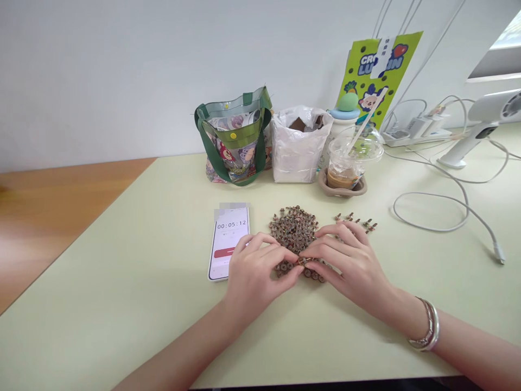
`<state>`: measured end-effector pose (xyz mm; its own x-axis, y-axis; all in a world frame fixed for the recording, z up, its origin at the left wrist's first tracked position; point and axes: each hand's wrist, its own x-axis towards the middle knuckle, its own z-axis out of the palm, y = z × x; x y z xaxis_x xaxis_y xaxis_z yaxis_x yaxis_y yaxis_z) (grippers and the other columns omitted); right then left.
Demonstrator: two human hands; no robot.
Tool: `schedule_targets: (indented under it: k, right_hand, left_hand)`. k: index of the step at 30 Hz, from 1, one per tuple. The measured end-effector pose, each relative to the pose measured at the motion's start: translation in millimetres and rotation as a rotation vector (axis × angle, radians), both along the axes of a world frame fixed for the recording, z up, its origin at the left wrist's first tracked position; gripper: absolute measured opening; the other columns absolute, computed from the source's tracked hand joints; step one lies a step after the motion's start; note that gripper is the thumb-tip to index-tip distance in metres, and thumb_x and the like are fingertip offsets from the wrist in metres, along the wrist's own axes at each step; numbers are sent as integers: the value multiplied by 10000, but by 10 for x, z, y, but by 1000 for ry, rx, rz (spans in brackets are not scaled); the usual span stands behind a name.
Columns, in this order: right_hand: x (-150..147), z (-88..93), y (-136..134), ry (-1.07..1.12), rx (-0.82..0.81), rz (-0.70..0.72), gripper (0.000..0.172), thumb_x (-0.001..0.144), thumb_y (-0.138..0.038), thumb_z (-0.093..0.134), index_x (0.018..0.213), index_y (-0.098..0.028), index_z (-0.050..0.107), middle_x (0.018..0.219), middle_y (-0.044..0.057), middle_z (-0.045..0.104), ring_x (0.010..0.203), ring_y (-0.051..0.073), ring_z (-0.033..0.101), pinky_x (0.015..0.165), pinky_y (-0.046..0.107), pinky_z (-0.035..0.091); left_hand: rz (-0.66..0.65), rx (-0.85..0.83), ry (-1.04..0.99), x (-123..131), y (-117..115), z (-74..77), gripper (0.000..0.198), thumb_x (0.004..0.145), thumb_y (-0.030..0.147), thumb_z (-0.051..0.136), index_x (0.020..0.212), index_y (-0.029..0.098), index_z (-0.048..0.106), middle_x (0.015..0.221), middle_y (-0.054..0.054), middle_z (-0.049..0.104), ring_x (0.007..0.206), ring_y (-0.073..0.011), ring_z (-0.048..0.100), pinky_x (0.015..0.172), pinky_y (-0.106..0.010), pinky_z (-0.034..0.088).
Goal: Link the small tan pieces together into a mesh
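Pale green tabletop [122, 271] fills most of the view, below a white wall [122, 70] and beside a strip of orange-brown wood [61, 201] at the left. Along the back stand a clear plastic tote bag [234, 138] with green handles, a white plastic bag [297, 152] with something brown inside, and a plastic iced-coffee cup [345, 163] with a domed lid and straw, seated in a brown cup holder [342, 188]. A lime-green card [378, 70] stands behind them; further right are a white power strip [415, 133], a loop of white cable [448, 217] and a white stand-mounted device [480, 125]. Nearer, a smartphone [228, 241] lies flat, its timer reading 00:05:12. Just right of it spreads a heap of small metal fasteners [293, 231], with a loose row of the same fasteners [356, 221] beyond. The left hand [256, 277] and right hand [350, 266] curve over the heap's near edge, fingers bent and partly closed, their fingertips meeting around a single fastener [303, 261]; which hand grips it, I cannot tell. The left hand overlaps the phone's lower right edge. Stacked metal bangles [425, 326] circle the right wrist.
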<state>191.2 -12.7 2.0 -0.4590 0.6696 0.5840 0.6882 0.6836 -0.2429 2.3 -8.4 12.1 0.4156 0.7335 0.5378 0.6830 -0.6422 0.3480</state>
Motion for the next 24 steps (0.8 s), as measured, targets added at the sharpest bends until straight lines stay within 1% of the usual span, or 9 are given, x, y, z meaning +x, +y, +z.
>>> schedule_targets:
  k: [11, 18, 21, 24]
  right_hand:
    - [-6, 8, 6, 35, -53, 36, 95, 879, -195, 502, 878, -231, 590, 795, -29, 675, 911, 179, 537, 871, 368, 315]
    - [18, -8, 16, 61, -102, 48, 89, 853, -228, 544, 922, -238, 599, 812, -1, 672, 915, 197, 530, 830, 373, 365]
    - [24, 18, 18, 55, -96, 86, 122, 851, -217, 547, 962, -244, 592, 825, -4, 672, 909, 187, 532, 810, 353, 384]
    - [25, 36, 21, 44, -92, 113, 104, 848, -216, 555, 939, -245, 596, 810, -8, 674, 896, 177, 542, 807, 344, 392]
  left_hand:
    - [-12, -50, -21, 0, -9, -6, 76, 746, 260, 664, 695, 228, 618, 670, 99, 657, 767, -134, 568, 730, -296, 346]
    - [-17, -42, -21, -10, 2, -33, 73, 743, 264, 674, 719, 225, 618, 684, 87, 656, 759, -133, 560, 723, -296, 348]
    - [-17, -27, -19, -4, 10, -37, 105, 751, 273, 670, 696, 214, 603, 667, 81, 644, 751, -131, 560, 715, -294, 349]
    - [-23, -16, -18, -5, 10, -36, 110, 757, 282, 667, 704, 213, 600, 673, 75, 641, 760, -132, 560, 716, -294, 351]
